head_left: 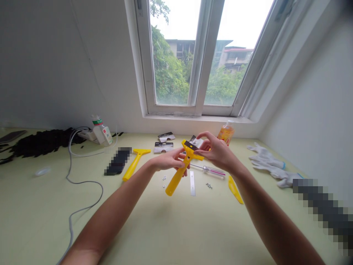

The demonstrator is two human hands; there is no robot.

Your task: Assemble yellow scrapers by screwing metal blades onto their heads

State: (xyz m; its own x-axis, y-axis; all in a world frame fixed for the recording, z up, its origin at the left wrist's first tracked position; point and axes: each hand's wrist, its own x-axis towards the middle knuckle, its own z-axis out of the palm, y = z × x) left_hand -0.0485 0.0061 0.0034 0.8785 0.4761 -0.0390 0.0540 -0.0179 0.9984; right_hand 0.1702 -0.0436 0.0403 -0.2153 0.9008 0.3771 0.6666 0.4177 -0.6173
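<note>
Both forearms stretched forward from the near edge and meeting above the middle of the pale green table (171, 228). Left hand (171, 161) wrapped in a closed grip round the upper handle of a yellow plastic scraper with a wide T-shaped head (183, 165), thumb side up. Right hand (215, 151) arched over the head from the right, fingertips pinched on a thin dark blade strip at the head's top edge. Scraper held clear of the table, just above its centre; long axis slanted, handle end pointing down, near and left, head raised to the far right. Head broad and flat, handle tapering and rounded at its free end. Directly below, a narrow white strip (192, 183) lying on the table, small metal screws (209, 185) just right of it and small nuts (164, 178) to its left. Clear-handled screwdriver with pink stripe (211, 170) lying under the right wrist. Second yellow T-shaped scraper (135, 162) flat to the left, beside a black rectangular object, blurred. White work gloves (271, 165) far right; orange-filled plastic bottle (226, 133) by the window sill.
</note>
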